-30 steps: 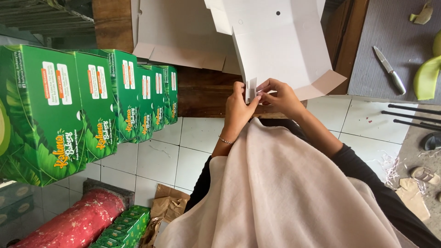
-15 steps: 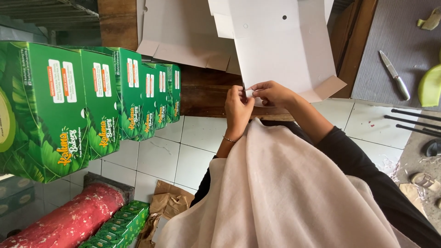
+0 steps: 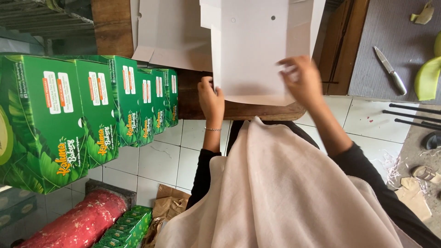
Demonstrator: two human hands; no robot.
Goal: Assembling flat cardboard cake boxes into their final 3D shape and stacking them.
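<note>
While right-hand fingers (image 3: 294, 69) lie spread and slightly blurred on the flat white cardboard box blank (image 3: 250, 50), the left hand (image 3: 210, 98) curls pinching its left edge. Blank lies on the dark wooden table (image 3: 193, 98), long axis running far from both hands, between them. Row of green printed boxes (image 3: 92, 110) stands left; a knife (image 3: 389, 70) lies far right.

Both arms reach forward, black sleeves pushed up the forearms. The left hand (image 3: 210, 98) is raised with its back to the camera, fingers curled closed in a grip, a thin bracelet on the wrist. The right hand (image 3: 303, 82) lies further forward, slightly blurred, fingers (image 3: 288, 62) spread and bent.
</note>
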